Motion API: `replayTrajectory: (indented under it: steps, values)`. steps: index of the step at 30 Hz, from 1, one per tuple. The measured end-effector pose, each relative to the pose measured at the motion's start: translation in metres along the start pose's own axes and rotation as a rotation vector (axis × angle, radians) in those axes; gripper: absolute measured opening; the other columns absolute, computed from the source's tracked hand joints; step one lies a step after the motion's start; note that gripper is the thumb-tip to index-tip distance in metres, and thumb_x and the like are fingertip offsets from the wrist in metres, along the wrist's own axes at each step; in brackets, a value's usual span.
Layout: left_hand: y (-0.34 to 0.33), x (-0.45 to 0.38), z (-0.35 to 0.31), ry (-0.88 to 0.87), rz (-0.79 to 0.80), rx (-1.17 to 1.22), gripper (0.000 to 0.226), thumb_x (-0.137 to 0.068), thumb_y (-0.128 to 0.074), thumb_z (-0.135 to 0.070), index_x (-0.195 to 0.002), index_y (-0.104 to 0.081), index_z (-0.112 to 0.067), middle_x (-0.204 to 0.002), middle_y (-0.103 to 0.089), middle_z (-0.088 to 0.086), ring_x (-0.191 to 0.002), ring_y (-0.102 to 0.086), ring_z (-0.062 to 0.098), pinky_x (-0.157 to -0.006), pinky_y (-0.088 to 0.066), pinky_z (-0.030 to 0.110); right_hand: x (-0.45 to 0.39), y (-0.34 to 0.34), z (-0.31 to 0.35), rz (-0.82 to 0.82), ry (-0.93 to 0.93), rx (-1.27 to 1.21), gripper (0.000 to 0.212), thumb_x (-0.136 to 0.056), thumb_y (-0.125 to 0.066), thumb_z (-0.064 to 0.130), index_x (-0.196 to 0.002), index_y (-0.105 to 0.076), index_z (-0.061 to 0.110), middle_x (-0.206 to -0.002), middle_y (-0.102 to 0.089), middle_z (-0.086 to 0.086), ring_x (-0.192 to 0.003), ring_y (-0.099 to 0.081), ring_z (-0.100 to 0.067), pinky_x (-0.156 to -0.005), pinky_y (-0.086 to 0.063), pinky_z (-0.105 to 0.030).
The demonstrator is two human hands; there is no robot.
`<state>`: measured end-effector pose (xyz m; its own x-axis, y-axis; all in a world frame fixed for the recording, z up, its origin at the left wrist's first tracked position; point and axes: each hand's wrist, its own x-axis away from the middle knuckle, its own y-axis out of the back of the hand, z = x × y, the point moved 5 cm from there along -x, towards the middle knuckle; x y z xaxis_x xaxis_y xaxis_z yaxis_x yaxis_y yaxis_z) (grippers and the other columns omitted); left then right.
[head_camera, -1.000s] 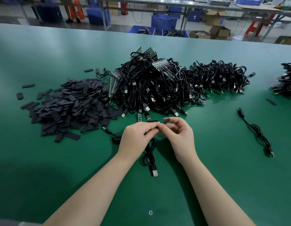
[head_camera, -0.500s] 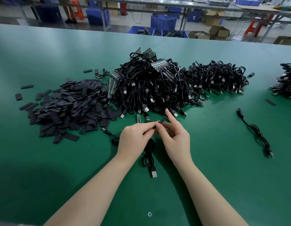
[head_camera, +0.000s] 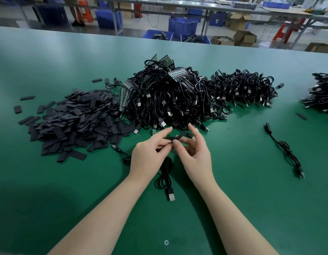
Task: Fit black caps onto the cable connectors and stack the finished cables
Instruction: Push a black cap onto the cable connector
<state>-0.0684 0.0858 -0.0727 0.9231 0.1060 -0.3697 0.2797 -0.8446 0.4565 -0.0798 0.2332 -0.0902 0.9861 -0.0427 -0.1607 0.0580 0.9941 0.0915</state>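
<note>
My left hand (head_camera: 150, 153) pinches the connector end of a black cable (head_camera: 166, 173), whose coil and USB plug trail on the green table toward me. My right hand (head_camera: 194, 153) pinches a flat black cap (head_camera: 180, 136) at that connector, its index finger raised. A big heap of black caps (head_camera: 73, 122) lies to the left. A large pile of black cables (head_camera: 170, 100) sits just beyond my hands, and a smaller pile (head_camera: 245, 89) is to its right. One single cable (head_camera: 284, 150) lies alone at the right.
Another cable pile (head_camera: 323, 94) sits at the table's right edge, with a loose cap (head_camera: 301, 116) near it. Stray caps (head_camera: 27, 98) dot the far left. Beyond the table's far edge stand blue bins (head_camera: 183, 26), cardboard boxes and other benches.
My hands stay together at the same spot while my fingers shift on the cap and connector. My right index finger has lifted and my left fingers have spread.
</note>
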Motion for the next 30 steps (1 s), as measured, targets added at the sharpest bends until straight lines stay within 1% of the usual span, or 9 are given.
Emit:
replayTrajectory:
  steps: [3, 7, 11, 15, 18, 21, 24, 27, 30]
  values:
    - [0.002, 0.002, -0.003, -0.036, -0.025, -0.074, 0.060, -0.086, -0.071, -0.025, -0.130, -0.042, -0.055, -0.090, -0.061, -0.045, -0.095, -0.061, -0.014, -0.082, -0.044, 0.005, -0.002, -0.002, 0.002, 0.039, -0.001, 0.038, 0.008, -0.089, -0.073, 0.026, -0.093, -0.071, 0.032, -0.084, -0.073, 0.016, -0.075, -0.066, 0.002, -0.069, -0.048, -0.015]
    - [0.001, 0.000, -0.003, -0.066, -0.055, -0.123, 0.045, -0.082, -0.075, -0.030, -0.123, -0.062, -0.041, -0.097, -0.071, -0.025, -0.097, -0.061, -0.010, -0.082, -0.044, 0.008, -0.002, 0.006, 0.001, -0.037, -0.040, -0.046, 0.017, -0.090, -0.071, 0.019, -0.075, -0.072, 0.026, -0.073, -0.070, 0.008, -0.069, -0.063, -0.006, -0.065, -0.049, -0.018]
    - [-0.001, 0.001, -0.009, -0.229, -0.133, -0.331, 0.018, -0.080, -0.076, -0.020, -0.097, -0.078, -0.026, -0.092, -0.075, -0.014, -0.086, -0.068, 0.002, -0.077, -0.049, 0.031, -0.003, 0.016, 0.000, -0.143, -0.119, -0.217, 0.008, -0.091, -0.071, 0.017, -0.084, -0.072, 0.019, -0.077, -0.074, 0.005, -0.068, -0.067, -0.003, -0.064, -0.050, -0.013]
    - [0.000, 0.000, -0.009, -0.256, -0.181, -0.327, 0.016, -0.081, -0.074, -0.015, -0.095, -0.079, -0.023, -0.089, -0.075, -0.012, -0.085, -0.064, 0.001, -0.076, -0.048, 0.031, -0.002, 0.008, 0.003, -0.016, -0.082, -0.122, 0.013, -0.088, -0.074, 0.018, -0.081, -0.077, 0.029, -0.082, -0.076, 0.008, -0.077, -0.070, -0.003, -0.070, -0.050, -0.012]
    - [0.002, 0.000, -0.011, -0.307, -0.188, -0.307, 0.020, -0.081, -0.071, -0.015, -0.098, -0.079, -0.021, -0.088, -0.076, -0.010, -0.083, -0.061, 0.002, -0.077, -0.044, 0.026, 0.000, 0.001, 0.007, 0.047, -0.019, 0.007, 0.018, -0.087, -0.075, 0.016, -0.084, -0.077, 0.034, -0.087, -0.077, 0.014, -0.086, -0.071, -0.001, -0.077, -0.051, -0.013]
    - [0.000, 0.002, -0.016, -0.371, -0.184, -0.281, 0.028, -0.081, -0.070, -0.016, -0.109, -0.075, -0.017, -0.081, -0.075, -0.010, -0.070, -0.049, 0.006, -0.071, -0.043, 0.025, 0.000, 0.007, 0.007, 0.006, -0.035, -0.067, 0.015, -0.088, -0.074, 0.013, -0.083, -0.078, 0.026, -0.085, -0.077, 0.008, -0.081, -0.070, -0.004, -0.073, -0.051, -0.014]
    - [-0.003, 0.004, -0.023, -0.417, -0.153, -0.246, 0.046, -0.083, -0.069, -0.028, -0.124, -0.066, -0.010, -0.100, -0.074, -0.008, -0.085, -0.055, 0.005, -0.083, -0.045, 0.023, 0.003, 0.012, 0.010, -0.033, -0.052, -0.149, 0.013, -0.090, -0.072, 0.013, -0.082, -0.077, 0.022, -0.081, -0.075, 0.004, -0.076, -0.067, -0.008, -0.070, -0.053, -0.019]
    - [-0.001, 0.005, -0.025, -0.401, -0.127, -0.209, 0.053, -0.089, -0.057, -0.036, -0.133, -0.058, -0.005, -0.117, -0.069, -0.002, -0.099, -0.058, 0.004, -0.097, -0.040, 0.026, -0.002, 0.022, 0.019, -0.129, -0.102, -0.363, 0.021, -0.095, -0.065, 0.016, -0.079, -0.076, 0.025, -0.091, -0.077, -0.002, -0.084, -0.071, -0.012, -0.075, -0.057, -0.026]
    - [0.004, 0.005, -0.021, -0.299, -0.107, -0.167, 0.050, -0.092, -0.050, -0.033, -0.136, -0.056, -0.011, -0.116, -0.069, -0.006, -0.096, -0.059, 0.004, -0.100, -0.039, 0.024, -0.021, 0.063, 0.035, -0.287, -0.129, -0.643, 0.014, -0.097, -0.061, 0.020, -0.085, -0.068, 0.020, -0.079, -0.075, -0.002, -0.069, -0.071, -0.015, -0.066, -0.057, -0.026]
